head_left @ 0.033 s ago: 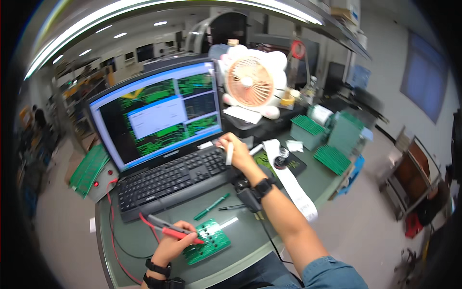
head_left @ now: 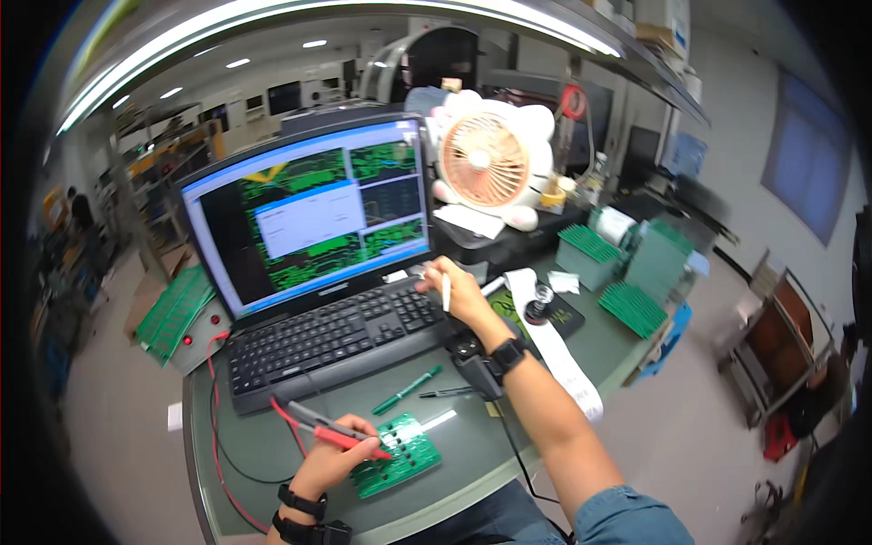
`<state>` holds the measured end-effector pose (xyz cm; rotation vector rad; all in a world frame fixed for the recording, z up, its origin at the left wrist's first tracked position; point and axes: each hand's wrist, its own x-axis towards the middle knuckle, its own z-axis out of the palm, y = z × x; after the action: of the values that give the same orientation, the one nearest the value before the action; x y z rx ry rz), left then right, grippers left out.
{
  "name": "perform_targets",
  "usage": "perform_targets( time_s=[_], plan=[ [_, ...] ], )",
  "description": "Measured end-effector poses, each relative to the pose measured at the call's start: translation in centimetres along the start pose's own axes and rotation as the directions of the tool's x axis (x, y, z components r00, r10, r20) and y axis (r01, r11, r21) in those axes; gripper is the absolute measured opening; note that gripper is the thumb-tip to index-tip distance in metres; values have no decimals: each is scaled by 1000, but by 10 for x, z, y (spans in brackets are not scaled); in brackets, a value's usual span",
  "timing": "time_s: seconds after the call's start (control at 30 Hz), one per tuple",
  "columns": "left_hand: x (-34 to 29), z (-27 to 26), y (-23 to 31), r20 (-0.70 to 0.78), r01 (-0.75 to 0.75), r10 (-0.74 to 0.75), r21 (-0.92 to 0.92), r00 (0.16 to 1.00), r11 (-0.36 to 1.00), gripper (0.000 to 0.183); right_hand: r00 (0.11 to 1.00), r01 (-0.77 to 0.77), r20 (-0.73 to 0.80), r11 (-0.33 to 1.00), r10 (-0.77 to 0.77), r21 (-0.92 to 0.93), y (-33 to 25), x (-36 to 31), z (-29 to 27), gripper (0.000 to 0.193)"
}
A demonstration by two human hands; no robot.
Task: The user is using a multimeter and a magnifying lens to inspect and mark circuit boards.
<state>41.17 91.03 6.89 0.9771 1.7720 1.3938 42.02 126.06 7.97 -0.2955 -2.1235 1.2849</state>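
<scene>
My left hand (head_left: pixel 329 465) is closed around a red test probe (head_left: pixel 334 437) and a grey-black test probe (head_left: pixel 307 417). The red tip reaches over a green circuit board (head_left: pixel 420 454) with several dark parts, lying on the table under the fingers. My right hand (head_left: pixel 467 300) is above the right end of the black keyboard (head_left: pixel 336 341), its fingers closed on a slim white object (head_left: pixel 446 294) whose kind I cannot make out. Beyond the keyboard stands a monitor (head_left: pixel 309 292) showing green board layouts and a pale dialog window.
A green pen (head_left: pixel 406 391) and a black pen (head_left: pixel 445 392) lie beyond the board. To the right are a paper strip (head_left: pixel 565 372), a small dark bottle (head_left: pixel 540 307) and racks of green boards (head_left: pixel 633 310). A white fan (head_left: pixel 534 145) stands behind. Red and black leads (head_left: pixel 215 413) run along the left.
The whole view has shifted slightly, so everything sits a little to the right. Both hands keep their holds; the probes stay over the board.
</scene>
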Motion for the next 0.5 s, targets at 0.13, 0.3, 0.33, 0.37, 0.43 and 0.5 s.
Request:
perform_targets(
  time_s=[0.13, 0.3, 0.33, 0.37, 0.43, 0.5],
  plan=[
    [-5, -4, -1, 9, -23, 24, -56, 1000, 998, 21, 961, 233, 201, 944, -188, -234, 7, -1, 10, 19],
    [-6, -5, -3, 24, -56, 57, -39, 998, 998, 23, 903, 413, 280, 836, -325, -362, -5, -1, 19, 15],
    [-6, -5, -4, 18, -60, 61, -42, 998, 997, 23, 905, 413, 301, 791, -301, -452, 0, -2, 20, 16],
    [-4, -5, -6, 36, -48, 50, -39, 998, 998, 23, 907, 411, 319, 737, -274, -536, -1, -3, 20, 17],
    [-3, -5, -5, 52, -37, 40, -40, 998, 998, 24, 907, 402, 325, 775, -266, -488, -1, -4, 14, 18],
    [1, -5, -2, 67, -35, 36, -28, 997, 999, 24, 890, 412, 381, 800, -250, -436, -8, -11, 8, 17]
  ],
)
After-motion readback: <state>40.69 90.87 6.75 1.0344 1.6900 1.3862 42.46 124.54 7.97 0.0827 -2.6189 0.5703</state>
